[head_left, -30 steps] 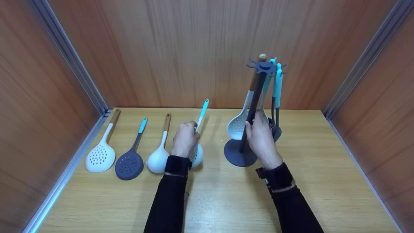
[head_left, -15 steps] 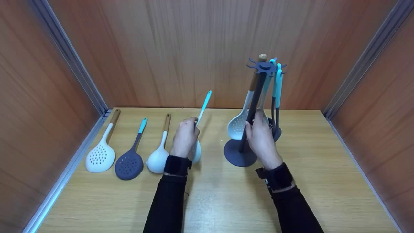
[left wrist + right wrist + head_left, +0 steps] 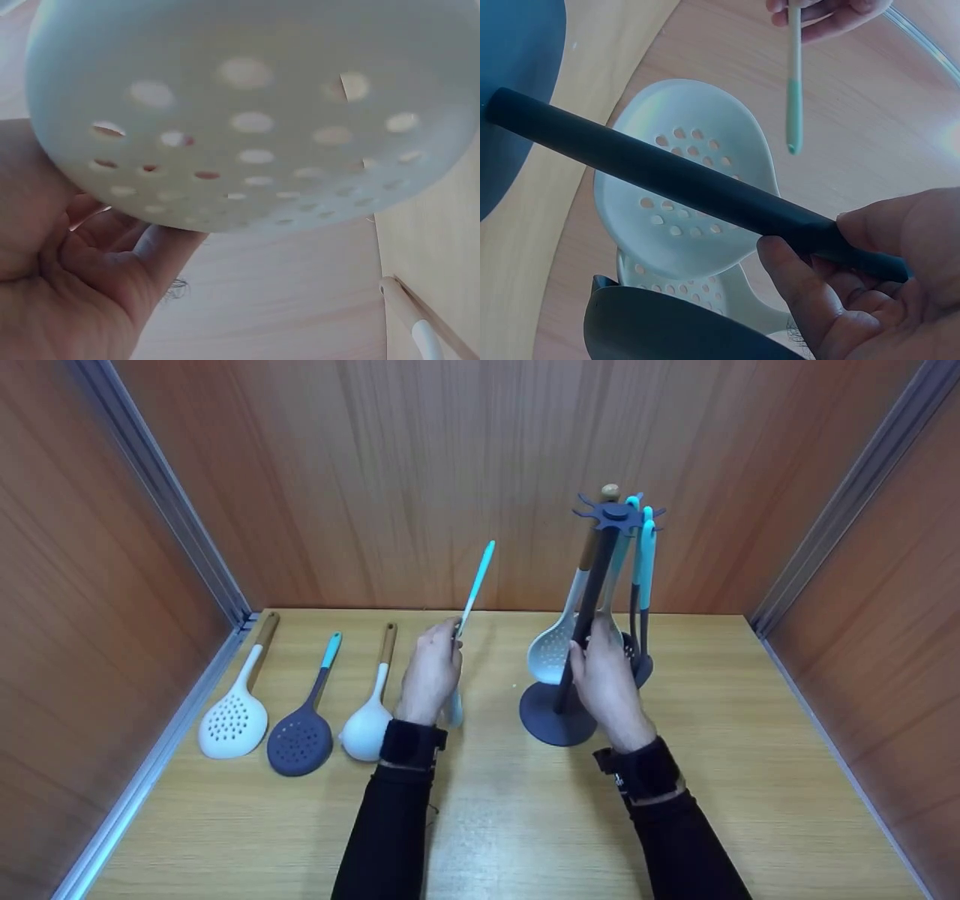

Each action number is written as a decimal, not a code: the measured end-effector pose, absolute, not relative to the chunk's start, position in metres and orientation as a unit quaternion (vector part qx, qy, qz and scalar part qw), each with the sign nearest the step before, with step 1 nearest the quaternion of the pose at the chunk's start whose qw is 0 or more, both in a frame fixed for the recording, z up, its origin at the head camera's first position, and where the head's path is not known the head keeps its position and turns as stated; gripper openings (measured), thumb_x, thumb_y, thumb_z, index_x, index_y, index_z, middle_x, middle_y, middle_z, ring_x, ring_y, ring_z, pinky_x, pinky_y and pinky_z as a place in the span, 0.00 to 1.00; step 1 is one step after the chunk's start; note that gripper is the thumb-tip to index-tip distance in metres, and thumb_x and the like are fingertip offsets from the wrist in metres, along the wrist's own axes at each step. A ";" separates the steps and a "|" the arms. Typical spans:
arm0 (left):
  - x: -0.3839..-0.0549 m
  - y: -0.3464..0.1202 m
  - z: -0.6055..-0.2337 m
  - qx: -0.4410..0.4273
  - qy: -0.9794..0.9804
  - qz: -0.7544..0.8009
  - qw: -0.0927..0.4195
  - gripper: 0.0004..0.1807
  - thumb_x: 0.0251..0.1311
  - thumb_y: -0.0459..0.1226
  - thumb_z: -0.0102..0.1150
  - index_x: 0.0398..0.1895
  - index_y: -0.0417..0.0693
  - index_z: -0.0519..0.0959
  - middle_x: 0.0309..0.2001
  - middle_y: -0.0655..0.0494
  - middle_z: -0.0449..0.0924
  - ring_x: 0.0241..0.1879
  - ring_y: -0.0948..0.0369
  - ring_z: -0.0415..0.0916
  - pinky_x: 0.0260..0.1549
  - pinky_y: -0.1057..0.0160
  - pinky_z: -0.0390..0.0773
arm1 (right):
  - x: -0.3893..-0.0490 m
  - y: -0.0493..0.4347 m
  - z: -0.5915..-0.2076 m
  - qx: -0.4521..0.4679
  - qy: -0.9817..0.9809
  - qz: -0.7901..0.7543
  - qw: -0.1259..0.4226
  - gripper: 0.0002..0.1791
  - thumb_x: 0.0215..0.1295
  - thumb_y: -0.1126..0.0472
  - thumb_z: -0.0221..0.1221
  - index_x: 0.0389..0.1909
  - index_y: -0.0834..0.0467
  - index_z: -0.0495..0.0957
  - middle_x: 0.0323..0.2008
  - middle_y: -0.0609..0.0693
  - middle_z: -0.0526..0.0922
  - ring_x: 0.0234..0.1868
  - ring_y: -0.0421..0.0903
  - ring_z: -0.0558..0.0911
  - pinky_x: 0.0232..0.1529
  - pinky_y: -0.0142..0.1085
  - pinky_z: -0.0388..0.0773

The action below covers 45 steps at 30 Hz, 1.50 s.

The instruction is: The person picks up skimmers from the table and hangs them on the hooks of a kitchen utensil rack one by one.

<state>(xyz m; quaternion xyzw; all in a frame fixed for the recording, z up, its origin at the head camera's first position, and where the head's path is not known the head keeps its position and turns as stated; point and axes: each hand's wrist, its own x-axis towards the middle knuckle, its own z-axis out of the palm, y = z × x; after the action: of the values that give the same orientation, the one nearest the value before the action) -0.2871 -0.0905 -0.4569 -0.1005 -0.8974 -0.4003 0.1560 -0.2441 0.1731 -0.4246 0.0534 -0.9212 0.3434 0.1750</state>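
Two hands: left (image 3: 431,671) grips turquoise-handled skimmer (image 3: 296,97), right (image 3: 606,679) grips stand (image 3: 595,589); wristband marks (image 3: 619,783) illegible.

Stand (image 3: 547,724) is resting on table (image 3: 787,780), wall (image 3: 360,480) rising behind it. Utensils (image 3: 646,574) are hanging both sides of its pole (image 3: 599,577). Left of stand: strainer (image 3: 479,579) sitting in left hand (image 3: 433,671); farther left, ladle (image 3: 366,731), inner skimmer (image 3: 300,742), outer skimmer (image 3: 232,727) lying in row.

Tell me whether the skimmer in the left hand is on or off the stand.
Off: the left hand grips the skimmer, its teal handle apart from the stand in the head view.
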 end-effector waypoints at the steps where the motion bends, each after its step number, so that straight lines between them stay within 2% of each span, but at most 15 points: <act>1: -0.287 -0.090 -0.457 -0.104 -0.895 -0.402 0.164 0.23 0.86 0.23 0.56 0.79 0.33 0.80 0.64 0.33 0.90 0.62 0.41 0.93 0.61 0.45 0.96 | -0.244 0.173 -0.425 0.054 -0.921 0.343 0.175 0.26 0.92 0.66 0.58 0.81 0.68 0.65 0.71 0.71 0.80 0.67 0.66 0.88 0.66 0.61 0.91; 7: -0.286 -0.089 -0.454 -0.127 -0.878 -0.410 0.210 0.22 0.85 0.22 0.55 0.77 0.32 0.80 0.62 0.33 0.90 0.60 0.41 0.93 0.59 0.45 0.96 | -0.244 0.173 -0.426 0.062 -0.920 0.337 0.192 0.26 0.92 0.66 0.59 0.80 0.70 0.66 0.68 0.72 0.82 0.67 0.68 0.88 0.65 0.62 0.91; 16: -0.284 -0.086 -0.447 -0.129 -0.869 -0.428 0.212 0.22 0.88 0.24 0.54 0.79 0.36 0.80 0.63 0.35 0.91 0.61 0.43 0.93 0.60 0.46 0.95 | -0.244 0.174 -0.428 0.079 -0.918 0.318 0.221 0.24 0.90 0.69 0.59 0.77 0.72 0.67 0.65 0.74 0.83 0.65 0.69 0.89 0.63 0.63 0.91; 36: -0.277 -0.078 -0.434 -0.137 -0.853 -0.444 0.240 0.22 0.88 0.25 0.56 0.79 0.38 0.80 0.68 0.38 0.89 0.65 0.45 0.93 0.65 0.49 0.94 | -0.245 0.174 -0.425 0.059 -0.928 0.318 0.183 0.25 0.92 0.66 0.58 0.79 0.70 0.66 0.70 0.72 0.81 0.70 0.68 0.87 0.69 0.62 0.90; 45: -0.271 -0.074 -0.427 -0.157 -0.840 -0.452 0.256 0.23 0.88 0.25 0.56 0.80 0.38 0.80 0.65 0.38 0.90 0.64 0.46 0.93 0.64 0.50 0.95 | -0.244 0.174 -0.425 0.061 -0.926 0.321 0.188 0.24 0.91 0.66 0.59 0.78 0.70 0.67 0.66 0.72 0.83 0.65 0.68 0.89 0.64 0.62 0.91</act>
<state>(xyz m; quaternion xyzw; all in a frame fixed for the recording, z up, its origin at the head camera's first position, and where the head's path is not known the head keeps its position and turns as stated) -0.2713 -0.0739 -0.4271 -0.1566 -0.8404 -0.4516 0.2556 -0.2442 0.1743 -0.4252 0.0615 -0.9263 0.3209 0.1879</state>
